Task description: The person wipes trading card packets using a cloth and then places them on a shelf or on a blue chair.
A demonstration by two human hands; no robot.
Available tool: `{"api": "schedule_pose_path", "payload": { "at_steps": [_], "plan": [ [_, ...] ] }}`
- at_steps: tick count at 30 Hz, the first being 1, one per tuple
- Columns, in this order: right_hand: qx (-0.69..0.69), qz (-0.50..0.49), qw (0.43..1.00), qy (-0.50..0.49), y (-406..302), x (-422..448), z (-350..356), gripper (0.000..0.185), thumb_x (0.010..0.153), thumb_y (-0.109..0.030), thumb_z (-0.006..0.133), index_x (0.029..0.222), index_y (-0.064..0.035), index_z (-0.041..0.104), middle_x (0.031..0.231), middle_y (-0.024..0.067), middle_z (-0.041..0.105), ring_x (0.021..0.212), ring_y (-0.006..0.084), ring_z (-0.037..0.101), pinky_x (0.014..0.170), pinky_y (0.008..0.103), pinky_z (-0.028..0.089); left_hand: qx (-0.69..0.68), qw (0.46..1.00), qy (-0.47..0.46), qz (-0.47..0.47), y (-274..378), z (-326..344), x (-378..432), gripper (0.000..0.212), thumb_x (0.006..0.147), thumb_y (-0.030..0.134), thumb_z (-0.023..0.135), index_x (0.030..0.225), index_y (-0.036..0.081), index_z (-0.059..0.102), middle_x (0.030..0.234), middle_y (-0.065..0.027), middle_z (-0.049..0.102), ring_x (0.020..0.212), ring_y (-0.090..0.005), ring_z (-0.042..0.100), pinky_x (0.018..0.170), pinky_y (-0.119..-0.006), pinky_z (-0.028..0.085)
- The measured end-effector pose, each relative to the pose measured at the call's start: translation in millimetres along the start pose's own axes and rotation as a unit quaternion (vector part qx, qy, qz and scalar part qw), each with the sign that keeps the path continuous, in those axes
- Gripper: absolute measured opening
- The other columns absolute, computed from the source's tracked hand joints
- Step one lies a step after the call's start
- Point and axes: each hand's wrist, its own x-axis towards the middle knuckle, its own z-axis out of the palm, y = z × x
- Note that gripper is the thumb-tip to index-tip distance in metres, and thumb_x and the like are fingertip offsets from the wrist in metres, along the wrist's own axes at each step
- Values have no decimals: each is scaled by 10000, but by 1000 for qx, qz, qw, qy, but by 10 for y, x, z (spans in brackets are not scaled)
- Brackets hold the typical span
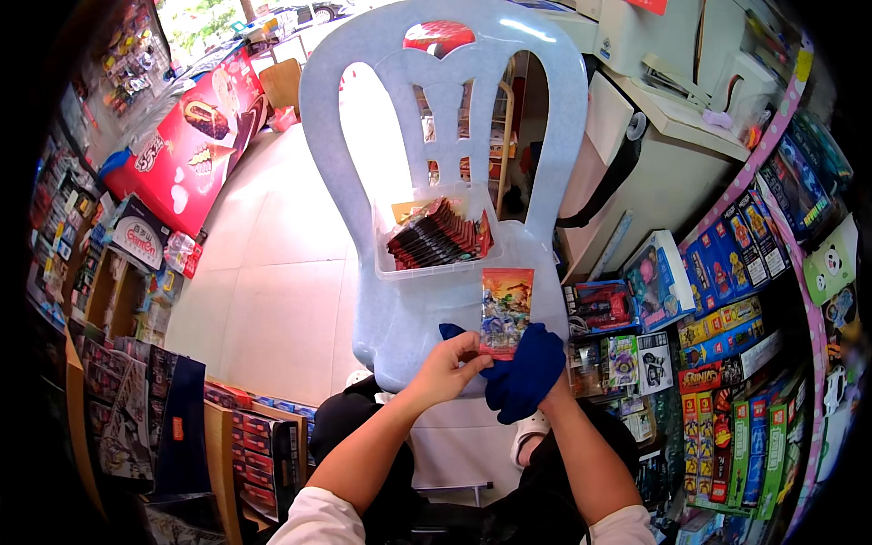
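My left hand (451,364) is bare and pinches the lower left corner of a foil trading-card packet (507,306). The packet is upright in my view, with colourful fantasy art and a red bottom edge. My right hand (549,385) is at its lower right, mostly hidden by a bunched dark blue cloth (524,371). A blue tip also shows behind my left fingers. Just beyond, a clear plastic box (436,270) on the seat of a light blue plastic chair (395,320) holds a row of dark red packets (436,238).
Boxed toys (729,327) crowd the shelves at right. A white counter (688,129) with a black strap (613,180) stands behind them. At left are a red ice-cream freezer (191,146) and wooden racks (221,463) of small boxes. Pale floor tiles (272,272) lie between.
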Motion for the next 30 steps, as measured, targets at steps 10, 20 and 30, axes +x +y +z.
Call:
{"api": "schedule_pose_path", "payload": {
  "at_steps": [10,20,30],
  "plan": [
    [-63,6,996,-55,-104,79,-126,267,697,-287,588,779,-57,480,673,97,519,656,234,538,586,304,408,-27,1000,-9,4,-43,-19,6,136,838,23,510,973,7,516,896,-12,556,821,-81,513,766,-227,413],
    [-37,52,997,-43,-187,124,-238,348,656,-371,603,733,-41,521,706,146,546,677,296,559,585,356,432,-37,999,-9,-19,21,-7,-17,150,843,29,502,992,10,505,894,-13,552,829,-84,509,770,-230,407],
    [-52,32,980,190,508,63,-388,235,725,-283,569,833,-75,554,844,90,578,784,242,556,717,336,439,-13,998,-16,-63,-121,-86,11,181,823,35,509,1002,8,516,870,-38,576,838,-93,525,760,-241,416]
  ]
}}
